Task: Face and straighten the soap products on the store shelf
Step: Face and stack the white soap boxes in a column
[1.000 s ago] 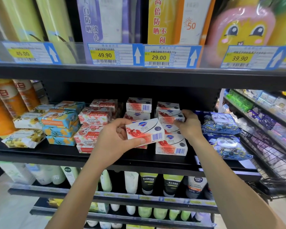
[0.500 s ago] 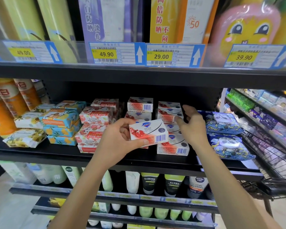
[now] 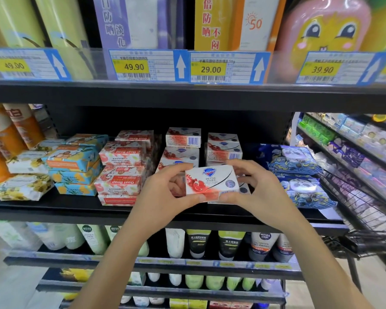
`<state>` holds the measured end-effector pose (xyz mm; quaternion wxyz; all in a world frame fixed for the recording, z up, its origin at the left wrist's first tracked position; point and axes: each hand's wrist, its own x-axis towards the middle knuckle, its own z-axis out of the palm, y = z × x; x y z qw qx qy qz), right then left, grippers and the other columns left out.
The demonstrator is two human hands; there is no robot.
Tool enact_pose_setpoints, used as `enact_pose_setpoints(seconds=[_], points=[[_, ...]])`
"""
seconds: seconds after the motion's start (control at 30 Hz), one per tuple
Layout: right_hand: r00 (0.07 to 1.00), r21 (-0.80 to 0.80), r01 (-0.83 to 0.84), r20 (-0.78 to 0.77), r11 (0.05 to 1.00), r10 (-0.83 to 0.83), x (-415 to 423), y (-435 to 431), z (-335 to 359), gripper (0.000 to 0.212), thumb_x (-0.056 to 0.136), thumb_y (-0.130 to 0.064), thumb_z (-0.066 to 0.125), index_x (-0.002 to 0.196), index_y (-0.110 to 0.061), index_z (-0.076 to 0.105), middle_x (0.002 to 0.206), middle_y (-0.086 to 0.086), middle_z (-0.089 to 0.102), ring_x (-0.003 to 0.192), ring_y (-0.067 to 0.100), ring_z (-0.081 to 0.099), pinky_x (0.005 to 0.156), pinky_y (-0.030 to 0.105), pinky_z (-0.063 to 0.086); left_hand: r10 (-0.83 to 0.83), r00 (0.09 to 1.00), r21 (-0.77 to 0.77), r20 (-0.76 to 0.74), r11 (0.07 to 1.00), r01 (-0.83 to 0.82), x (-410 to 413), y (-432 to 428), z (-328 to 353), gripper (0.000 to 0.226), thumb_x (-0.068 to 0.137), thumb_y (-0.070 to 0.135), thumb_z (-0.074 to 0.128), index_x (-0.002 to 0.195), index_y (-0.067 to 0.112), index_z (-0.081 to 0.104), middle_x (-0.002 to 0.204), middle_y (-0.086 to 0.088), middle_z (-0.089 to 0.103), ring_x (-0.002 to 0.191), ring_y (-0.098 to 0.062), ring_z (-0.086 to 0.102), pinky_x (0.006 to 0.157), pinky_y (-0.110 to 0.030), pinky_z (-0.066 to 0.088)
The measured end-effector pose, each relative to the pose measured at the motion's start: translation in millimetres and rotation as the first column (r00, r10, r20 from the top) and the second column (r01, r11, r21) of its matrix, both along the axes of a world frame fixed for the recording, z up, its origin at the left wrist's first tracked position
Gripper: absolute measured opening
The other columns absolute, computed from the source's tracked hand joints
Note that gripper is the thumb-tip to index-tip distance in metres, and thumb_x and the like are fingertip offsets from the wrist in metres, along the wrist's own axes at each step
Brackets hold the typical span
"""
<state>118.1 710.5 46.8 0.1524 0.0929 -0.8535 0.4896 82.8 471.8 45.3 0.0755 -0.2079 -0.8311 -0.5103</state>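
Left hand (image 3: pixel 163 197), right hand (image 3: pixel 257 192) grip soap box (image 3: pixel 212 180) before shelf (image 3: pixel 54 208).

soap box (image 3: pixel 212 180): white, red | shelf (image 3: pixel 54 208): black | wipes pack (image 3: pixel 295 162): blue-patterned

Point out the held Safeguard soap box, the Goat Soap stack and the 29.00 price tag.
Safeguard soap box (image 3: pixel 212 181): head view, middle of its front face.
Goat Soap stack (image 3: pixel 120 181): head view, red label of a middle box.
29.00 price tag (image 3: pixel 210 69): head view, yellow price patch.

Retail shop aisle.
Yellow-and-blue paper price tags (image 3: pixel 147 65) front the black metal shelf (image 3: pixel 187 97); white-and-red cardboard soap boxes (image 3: pixel 223 150) stacked beneath.
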Motion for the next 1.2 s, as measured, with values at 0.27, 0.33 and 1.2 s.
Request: enact_pose_setpoints(seconds=[0.27, 0.33, 1.2], points=[[0.965, 0.005, 0.261, 0.003, 0.965, -0.261, -4, 21, -2, 0.067, 0.076, -0.025, 0.090, 0.134, -0.030, 0.057, 0.107, -0.020, 0.066, 0.094, -0.011, 0.061, 0.079, 0.009, 0.048, -0.032, 0.991, -0.140, -0.131, 0.990, 0.014, 10, -13, -35, 0.037, 0.080, 0.034, 0.085, 0.114, 0.037, 0.071, 0.104, 0.027, 0.068, 0.102, -0.002, 0.063, 0.090, -0.021, 0.051], [0.954, 0.025, 0.299, 0.006, 0.954, -0.299, -18, 23, -7, 0.065, 0.080, -0.020, 0.088, 0.136, -0.019, 0.056, 0.103, -0.012, 0.066, 0.081, -0.012, 0.063, 0.066, 0.004, 0.047, -0.065, 0.993, -0.222, -0.103, 0.974, 0.041, 10, -13, -45, 0.043, 0.082, 0.040, 0.082, 0.122, 0.041, 0.069, 0.118, 0.030, 0.064, 0.114, 0.006, 0.058, 0.103, -0.021, 0.046], [0.921, 0.030, 0.386, 0.048, 0.922, -0.387, -58, 10, -20, 0.057, 0.093, -0.015, 0.075, 0.144, -0.011, 0.050, 0.133, 0.006, 0.065, 0.111, 0.023, 0.066, 0.088, 0.043, 0.060, -0.059, 0.996, -0.329, -0.067, 0.944, 0.034, 1, -8, -78, 0.047, 0.090, 0.028, 0.077, 0.135, 0.034, 0.063, 0.137, 0.034, 0.043, 0.138, 0.012, 0.025, 0.110, 0.000, 0.011]])
